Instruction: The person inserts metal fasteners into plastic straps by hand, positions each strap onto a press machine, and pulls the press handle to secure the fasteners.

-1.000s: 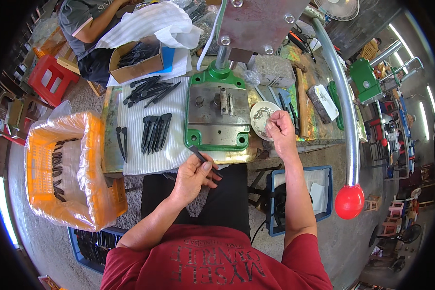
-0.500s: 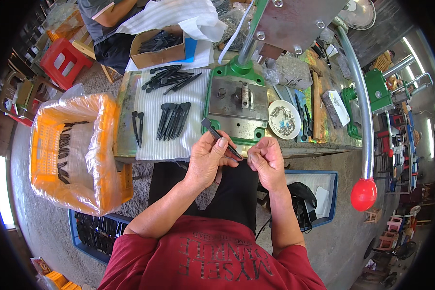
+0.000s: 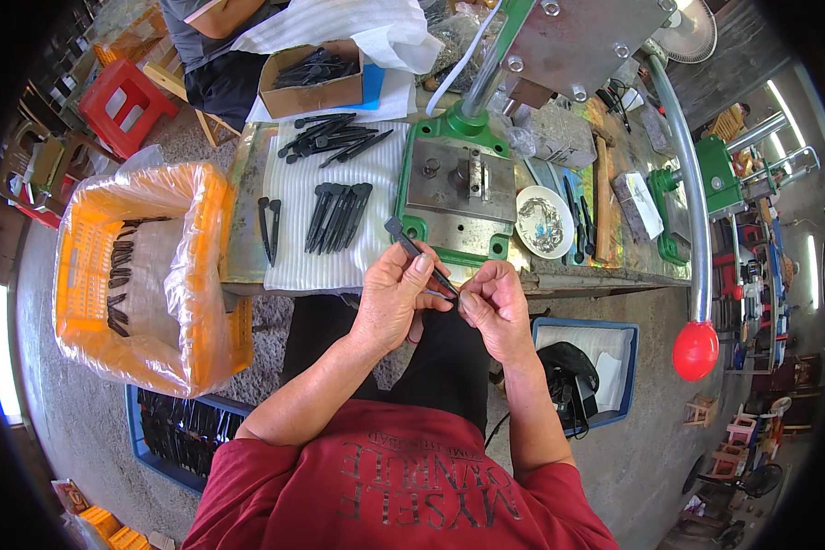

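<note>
My left hand (image 3: 390, 289) grips a long black tapered piece (image 3: 410, 243) with a square head, slanted with its head up and to the left. At its lower tip, my right hand (image 3: 495, 307) has thumb and fingers pinched together; anything small between them is hidden. Both hands are above my lap, just in front of the bench edge. Beyond them stands a green hand press (image 3: 458, 188) with a steel plate. Left of the press, similar black pieces (image 3: 339, 218) lie in a row on a white foam sheet (image 3: 289, 183), with a loose pile (image 3: 330, 137) behind.
A white bowl (image 3: 550, 255) of small metal parts is right of the press. The press lever ends in a red knob (image 3: 695, 351). A plastic-lined yellow crate (image 3: 82, 284) stands left; a cardboard box (image 3: 312, 99) sits behind. Blue trays (image 3: 631, 367) lie below. Another person (image 3: 206, 37) sits far left.
My right hand has moved left and closed in on the lower tip of the black piece. My left hand keeps its hold. The whole view has shifted slightly.
</note>
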The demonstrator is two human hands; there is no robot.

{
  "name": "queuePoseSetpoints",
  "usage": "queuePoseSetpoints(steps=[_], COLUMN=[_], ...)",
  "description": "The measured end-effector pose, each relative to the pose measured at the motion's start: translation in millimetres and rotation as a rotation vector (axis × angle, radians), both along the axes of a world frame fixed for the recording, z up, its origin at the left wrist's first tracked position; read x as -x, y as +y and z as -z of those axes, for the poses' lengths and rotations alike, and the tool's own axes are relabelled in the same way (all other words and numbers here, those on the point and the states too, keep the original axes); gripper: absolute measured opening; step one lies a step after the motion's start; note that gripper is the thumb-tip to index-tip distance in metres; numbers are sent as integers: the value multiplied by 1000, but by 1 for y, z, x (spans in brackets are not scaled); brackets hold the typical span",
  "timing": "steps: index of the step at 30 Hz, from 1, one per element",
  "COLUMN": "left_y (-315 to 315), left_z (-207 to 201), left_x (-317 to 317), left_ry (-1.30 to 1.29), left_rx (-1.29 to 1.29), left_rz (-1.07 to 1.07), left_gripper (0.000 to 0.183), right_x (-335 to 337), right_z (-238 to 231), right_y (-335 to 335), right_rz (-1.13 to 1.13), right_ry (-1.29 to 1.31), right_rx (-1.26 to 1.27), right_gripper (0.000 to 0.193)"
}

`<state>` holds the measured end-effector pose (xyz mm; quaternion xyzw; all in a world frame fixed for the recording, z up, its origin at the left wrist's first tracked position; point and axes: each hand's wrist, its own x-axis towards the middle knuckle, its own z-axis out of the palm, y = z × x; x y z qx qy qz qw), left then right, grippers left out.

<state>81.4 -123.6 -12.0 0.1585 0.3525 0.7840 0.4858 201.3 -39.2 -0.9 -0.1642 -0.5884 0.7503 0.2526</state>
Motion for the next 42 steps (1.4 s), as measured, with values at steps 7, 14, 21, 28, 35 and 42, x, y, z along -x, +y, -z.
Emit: queuePoseSetpoints(steps=[7,14,21,28,35,42], left_y=[-2,-2,0,-3,-3,3], left_z=[1,4,10,10,6,4], left_x=[1,-5,-14,-10,-3,-2], left_ry=[44,126,125,135,171,99], left_rx=[21,61,2,41,25,4], left_rz=[17,-15,-110,-87,-23,-38], left_gripper=[13,14,13,14,14,12], right_x=[1,3,5,10,14,17], right_z=[1,6,7,12,13,18], right_y=[-3,-11,-18,-16,-15,-11], right_rz=[18,127,236,269,299,363], right_ry=[-5,-2,4,64,115,67], right_rx=[18,6,-23,111,112,46], right_gripper=[20,20,18,19,20,22])
